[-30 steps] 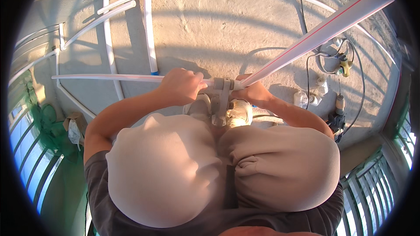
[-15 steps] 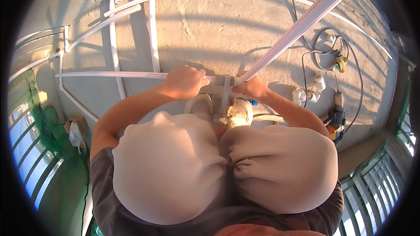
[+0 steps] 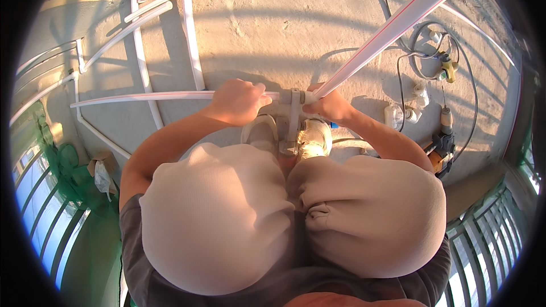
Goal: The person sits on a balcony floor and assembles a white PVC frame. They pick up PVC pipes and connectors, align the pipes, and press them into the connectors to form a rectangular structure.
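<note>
Down low, the person's bent knees in pale trousers fill the near view and hide most of both shoes. Just past them, the left hand has its fingers clenched around a thin white pipe that runs off level to the left. The right hand grips the foot of a second white pipe, which slants up and away to the right; its fingers are curled under and mostly hidden. Between the two hands sits a white tee fitting, its stem pointing down toward the shoes. Farther out, more white pipes lie on the concrete floor. Cables and a power tool lie at the right, hard to make out.
</note>
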### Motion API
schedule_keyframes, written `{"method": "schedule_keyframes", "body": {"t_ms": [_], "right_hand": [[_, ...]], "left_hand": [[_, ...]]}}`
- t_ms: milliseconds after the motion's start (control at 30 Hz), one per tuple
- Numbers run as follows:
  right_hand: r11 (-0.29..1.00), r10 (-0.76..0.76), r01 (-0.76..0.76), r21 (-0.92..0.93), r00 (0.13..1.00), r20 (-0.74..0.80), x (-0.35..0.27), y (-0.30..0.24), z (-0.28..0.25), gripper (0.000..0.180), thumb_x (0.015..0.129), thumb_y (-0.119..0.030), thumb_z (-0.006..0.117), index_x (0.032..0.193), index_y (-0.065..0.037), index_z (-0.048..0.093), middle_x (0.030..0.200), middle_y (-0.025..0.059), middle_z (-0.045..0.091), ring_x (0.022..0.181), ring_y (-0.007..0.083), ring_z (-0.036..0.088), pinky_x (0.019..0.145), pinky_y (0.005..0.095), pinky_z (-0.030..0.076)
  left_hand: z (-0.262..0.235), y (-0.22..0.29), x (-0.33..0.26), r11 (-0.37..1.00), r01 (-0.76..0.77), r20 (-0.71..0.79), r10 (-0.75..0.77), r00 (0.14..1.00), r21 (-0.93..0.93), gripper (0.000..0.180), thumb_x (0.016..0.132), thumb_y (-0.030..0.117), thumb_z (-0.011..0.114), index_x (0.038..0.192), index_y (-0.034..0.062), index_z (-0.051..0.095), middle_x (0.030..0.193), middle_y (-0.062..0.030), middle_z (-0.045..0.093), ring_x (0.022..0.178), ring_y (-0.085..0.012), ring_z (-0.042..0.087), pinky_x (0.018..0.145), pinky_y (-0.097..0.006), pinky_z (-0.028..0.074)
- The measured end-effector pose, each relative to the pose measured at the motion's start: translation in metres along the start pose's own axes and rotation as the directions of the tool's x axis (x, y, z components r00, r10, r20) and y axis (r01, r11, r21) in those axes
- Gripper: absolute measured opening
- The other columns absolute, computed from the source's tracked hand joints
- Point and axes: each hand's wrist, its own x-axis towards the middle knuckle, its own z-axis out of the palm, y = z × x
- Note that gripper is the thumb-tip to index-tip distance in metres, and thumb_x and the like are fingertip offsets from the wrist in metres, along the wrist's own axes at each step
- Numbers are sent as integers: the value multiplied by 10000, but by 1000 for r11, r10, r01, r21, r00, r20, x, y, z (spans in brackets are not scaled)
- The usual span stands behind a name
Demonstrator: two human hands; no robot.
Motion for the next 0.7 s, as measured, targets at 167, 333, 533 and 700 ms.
{"method": "schedule_keyframes", "body": {"t_ms": [167, 333, 533, 700], "right_hand": [[999, -11, 10, -50, 1000, -19, 2, 3, 1, 214, 786, -27, 780, 975, 26, 695, 874, 41, 652, 832, 141, 597, 728, 328, 497], [1000, -2, 2, -21, 1000, -9, 2, 3, -1, 226, 786, -37, 785, 982, 32, 697, 882, 47, 659, 841, 147, 604, 739, 340, 503], [996, 27, -25, -86, 999, 17, 0, -5, -5, 262, 784, -53, 800, 1009, 31, 697, 890, 51, 663, 847, 148, 611, 759, 348, 511], [953, -143, 130, -272, 989, -29, -17, -24, -9, 394, 832, -93, 831, 1166, 13, 652, 956, 61, 656, 896, 151, 623, 801, 340, 528]], "left_hand": [[-1, 0, 1, 1000, -7, 22, 6, 1000, 27, 383, 1035, 343, 608, 831, 19, 632, 710, -223, 675, 712, -446, 675, 669, -549, 512], [-4, 0, 1, 999, -40, 14, 39, 999, 27, 375, 1025, 335, 622, 813, 26, 629, 682, -216, 667, 674, -443, 672, 639, -549, 509], [-8, 3, 3, 998, -51, 18, 50, 999, 26, 381, 1019, 345, 633, 813, 24, 626, 679, -217, 662, 677, -444, 672, 633, -551, 505], [-10, 2, -2, 1000, -25, 29, 25, 999, 2, 385, 1028, 354, 619, 837, 20, 629, 710, -223, 665, 713, -447, 674, 651, -554, 509]]}}
